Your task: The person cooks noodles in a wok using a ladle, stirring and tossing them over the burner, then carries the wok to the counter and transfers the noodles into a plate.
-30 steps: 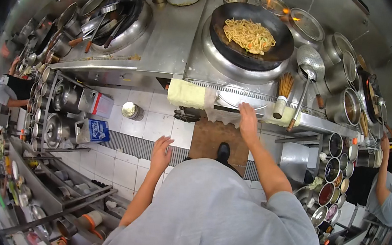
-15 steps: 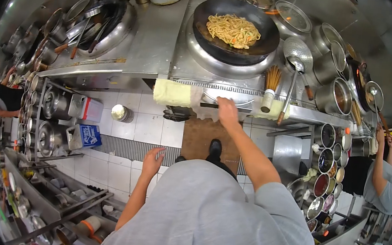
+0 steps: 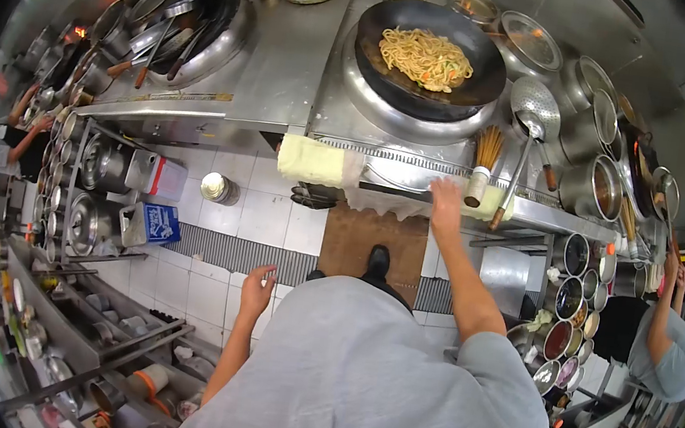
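Observation:
My right hand [image 3: 446, 201] is at the stove's front edge, just left of the bamboo brush [image 3: 485, 165]. Its fingers point forward, and I see nothing held in them. My left hand [image 3: 257, 289] hangs over the floor, fingers loosely apart, with nothing in it. On the burner a black wok [image 3: 484, 69] holds cooked noodles [image 3: 426, 58] with bits of vegetable. A perforated skimmer [image 3: 536, 103] and a wooden-handled ladle [image 3: 531, 126] lie right of the brush. Folded yellow cloth [image 3: 312, 161] drapes over the stove's edge to the left of my right hand.
Pots [image 3: 592, 185] and lidded bowls line the stove's right side. A second wok [image 3: 197, 42] with utensils stands at left. Seasoning containers [image 3: 558, 340] fill a rack at right. A tin [image 3: 217, 188] stands on the floor. Other people [image 3: 668, 348] work on both sides.
My right hand has shifted right along the stove's front edge, from a curved metal strip toward the brush. The whole view has moved slightly. My left hand stays low and free.

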Available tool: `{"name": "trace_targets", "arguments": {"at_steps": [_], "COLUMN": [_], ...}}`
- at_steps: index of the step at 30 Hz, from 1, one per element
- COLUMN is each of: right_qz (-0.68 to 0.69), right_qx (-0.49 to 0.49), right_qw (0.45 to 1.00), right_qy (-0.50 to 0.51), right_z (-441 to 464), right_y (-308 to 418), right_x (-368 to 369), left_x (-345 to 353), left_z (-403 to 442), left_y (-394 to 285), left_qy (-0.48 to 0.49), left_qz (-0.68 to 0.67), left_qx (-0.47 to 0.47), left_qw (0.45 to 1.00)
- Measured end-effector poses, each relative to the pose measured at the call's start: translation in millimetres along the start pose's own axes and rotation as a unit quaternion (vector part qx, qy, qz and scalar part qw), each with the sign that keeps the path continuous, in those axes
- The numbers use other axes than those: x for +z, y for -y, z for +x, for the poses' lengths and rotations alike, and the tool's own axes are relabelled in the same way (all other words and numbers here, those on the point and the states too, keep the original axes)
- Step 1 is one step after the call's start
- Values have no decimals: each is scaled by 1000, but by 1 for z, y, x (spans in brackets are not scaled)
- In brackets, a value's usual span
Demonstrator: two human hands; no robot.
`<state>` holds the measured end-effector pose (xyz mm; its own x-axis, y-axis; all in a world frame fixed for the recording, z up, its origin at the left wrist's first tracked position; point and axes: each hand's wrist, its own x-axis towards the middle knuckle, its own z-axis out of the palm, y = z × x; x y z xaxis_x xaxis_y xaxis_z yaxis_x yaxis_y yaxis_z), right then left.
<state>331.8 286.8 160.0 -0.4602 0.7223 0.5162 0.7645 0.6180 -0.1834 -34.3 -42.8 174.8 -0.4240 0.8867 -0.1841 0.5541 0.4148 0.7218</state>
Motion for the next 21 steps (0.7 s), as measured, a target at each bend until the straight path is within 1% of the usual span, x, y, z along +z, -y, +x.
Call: {"name": "trace_targets", "arguments": {"at_steps": [1,3,5,8,10,11,13,14,15,17,19,21], "right_qz": [4,27,81,111,159,157,155,150,144,110,75,65], "right_qx": [-1,43,74,93,183,188,121,103,107,-12,-50,-53], "right_qw": [1000,999,994,989,968,967,978,981,981,994,996,996], "right_qy": [-2,-9,-10,6,70,67,72,70,69,17,19,30], "right_z": [-1,2,21,63,77,75,69,57,45,24,5,1], "right_y": [13,47,84,122,131,129,120,107,93,59,19,-5], "right_x": [12,41,53,70,77,73,56,59,48,24,16,4], "left_x": [2,3,2,7,8,8,10,12,13,11,13,15], "left_z": [0,2,3,5,4,6,8,10,13,18,21,24], "left_y": [2,4,4,7,7,6,9,11,12,7,9,4], "left_qy": [2,0,-4,-14,-4,6,15,26,37,50,62,72], "left_qz": [0,-1,-10,-17,-16,-16,-17,-20,-22,-27,-23,-18], "left_qx": [9,18,-6,-5,9,26,44,32,19,4,3,16], "left_qw": [1000,1000,1000,1000,1000,1000,999,999,999,998,998,997]}}
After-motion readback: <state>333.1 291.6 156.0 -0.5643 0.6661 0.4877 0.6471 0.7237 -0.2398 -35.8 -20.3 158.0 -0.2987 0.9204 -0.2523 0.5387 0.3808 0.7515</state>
